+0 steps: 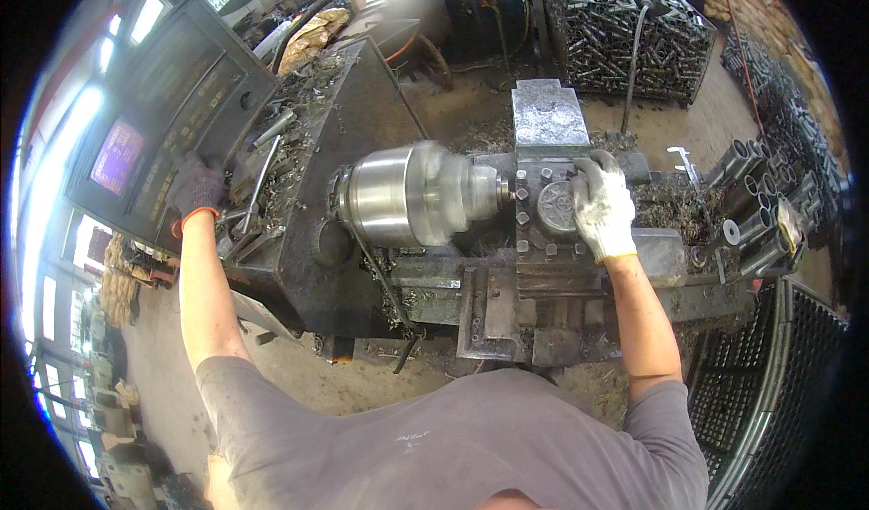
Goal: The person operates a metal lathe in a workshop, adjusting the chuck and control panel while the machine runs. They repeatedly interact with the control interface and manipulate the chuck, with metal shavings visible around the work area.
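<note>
My left hand, in a dark glove with an orange cuff, is at the button area of a machine control panel. Its fingers blend into the dark panel and are hard to make out. A white, stained glove covers my right hand, which rests on the right side of the lathe's bolted tool post with fingers reaching over it. No object shows in that hand. Left of the tool post is a shiny lathe chuck; its front part is blurred, as if spinning.
Metal tubes and a caliper lie right of the tool post. A wrench and other tools lie beside the panel. Behind stands a bin of metal parts; a black crate is at lower right. Shavings litter the machine bed.
</note>
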Demonstrator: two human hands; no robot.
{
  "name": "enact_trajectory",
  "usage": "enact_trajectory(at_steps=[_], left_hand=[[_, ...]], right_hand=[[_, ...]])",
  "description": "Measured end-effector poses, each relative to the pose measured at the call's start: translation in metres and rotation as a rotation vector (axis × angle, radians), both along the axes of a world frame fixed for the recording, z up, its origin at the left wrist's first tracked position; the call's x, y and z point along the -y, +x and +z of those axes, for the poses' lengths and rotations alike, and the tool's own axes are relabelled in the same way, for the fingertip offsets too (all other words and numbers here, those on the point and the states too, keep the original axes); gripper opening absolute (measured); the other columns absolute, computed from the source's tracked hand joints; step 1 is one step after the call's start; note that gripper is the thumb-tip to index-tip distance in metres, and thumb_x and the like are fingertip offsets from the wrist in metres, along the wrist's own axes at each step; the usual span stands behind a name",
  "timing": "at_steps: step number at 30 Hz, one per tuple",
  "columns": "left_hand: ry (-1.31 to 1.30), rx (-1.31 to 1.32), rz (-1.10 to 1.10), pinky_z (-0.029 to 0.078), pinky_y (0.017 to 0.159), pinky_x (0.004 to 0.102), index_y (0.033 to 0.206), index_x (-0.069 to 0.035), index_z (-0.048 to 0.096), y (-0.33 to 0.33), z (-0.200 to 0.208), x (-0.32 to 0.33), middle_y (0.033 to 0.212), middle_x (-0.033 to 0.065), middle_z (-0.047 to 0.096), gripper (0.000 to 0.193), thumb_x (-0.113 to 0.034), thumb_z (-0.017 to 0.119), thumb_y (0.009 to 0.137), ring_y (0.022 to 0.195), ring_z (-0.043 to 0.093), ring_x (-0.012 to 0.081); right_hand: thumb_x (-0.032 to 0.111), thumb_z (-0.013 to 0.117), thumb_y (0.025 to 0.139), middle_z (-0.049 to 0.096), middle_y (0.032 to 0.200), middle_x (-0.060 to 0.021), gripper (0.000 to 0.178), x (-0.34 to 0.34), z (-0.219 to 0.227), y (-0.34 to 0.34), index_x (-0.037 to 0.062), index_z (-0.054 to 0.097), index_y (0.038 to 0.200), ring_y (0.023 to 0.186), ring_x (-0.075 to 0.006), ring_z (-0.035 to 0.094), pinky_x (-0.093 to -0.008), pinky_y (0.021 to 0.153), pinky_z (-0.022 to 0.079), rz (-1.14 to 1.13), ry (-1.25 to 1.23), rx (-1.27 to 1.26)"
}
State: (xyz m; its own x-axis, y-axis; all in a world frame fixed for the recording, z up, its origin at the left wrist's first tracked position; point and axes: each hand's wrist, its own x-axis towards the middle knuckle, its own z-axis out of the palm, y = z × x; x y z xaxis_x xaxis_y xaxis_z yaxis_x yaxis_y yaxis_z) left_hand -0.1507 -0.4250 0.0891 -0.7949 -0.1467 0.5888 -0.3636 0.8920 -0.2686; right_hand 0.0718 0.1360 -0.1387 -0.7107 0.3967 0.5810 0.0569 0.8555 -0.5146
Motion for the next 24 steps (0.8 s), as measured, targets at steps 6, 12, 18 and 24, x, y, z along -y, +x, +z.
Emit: enact_trajectory(at_steps=[6,12,18,24], left_hand=[[-0.024,-0.065,-0.136,0.056,0.094,0.0546,0.133,-0.011,0.063,0.012,-0.007,-0.021,0.145,0.0193,0.062,0.057,-0.055,0.061,0.096,0.121,0.068,0.0402],[-0.005,-0.122,-0.321,0.062,0.079,0.0518,0.123,-0.010,0.064,0.050,-0.013,-0.061,0.160,0.0180,0.049,0.050,-0.049,0.069,0.091,0.101,0.076,0.0383],[0.021,-0.056,-0.452,0.060,0.082,0.0544,0.134,-0.010,0.054,0.076,-0.006,-0.081,0.167,0.0222,0.037,0.057,-0.045,0.069,0.091,0.106,0.074,0.0410],[0.139,-0.012,-0.297,0.056,0.085,0.0617,0.141,-0.008,0.054,0.041,0.025,-0.074,0.167,0.0207,0.036,0.063,-0.045,0.067,0.092,0.116,0.070,0.0445]], right_hand=[[0.017,0.064,0.098,0.065,0.136,-0.0146,0.024,-0.006,-0.012,-0.002,0.0095,0.072,0.120,0.120,-0.0385,0.065,-0.0465,0.100,0.055,0.011,0.050,-0.041],[0.016,0.069,0.095,0.065,0.137,-0.0180,0.030,-0.013,-0.022,-0.008,0.0132,0.073,0.125,0.122,-0.0380,0.066,-0.0455,0.100,0.057,0.021,0.113,-0.112],[0.019,0.064,0.100,0.064,0.139,-0.0216,0.028,-0.019,-0.024,-0.010,0.0075,0.073,0.124,0.126,-0.0407,0.064,-0.0471,0.106,0.053,0.022,0.060,-0.030],[0.022,0.066,0.100,0.063,0.141,-0.0208,0.027,-0.019,-0.020,-0.009,0.0060,0.073,0.121,0.125,-0.0402,0.064,-0.0466,0.106,0.053,0.015,0.047,0.064]])
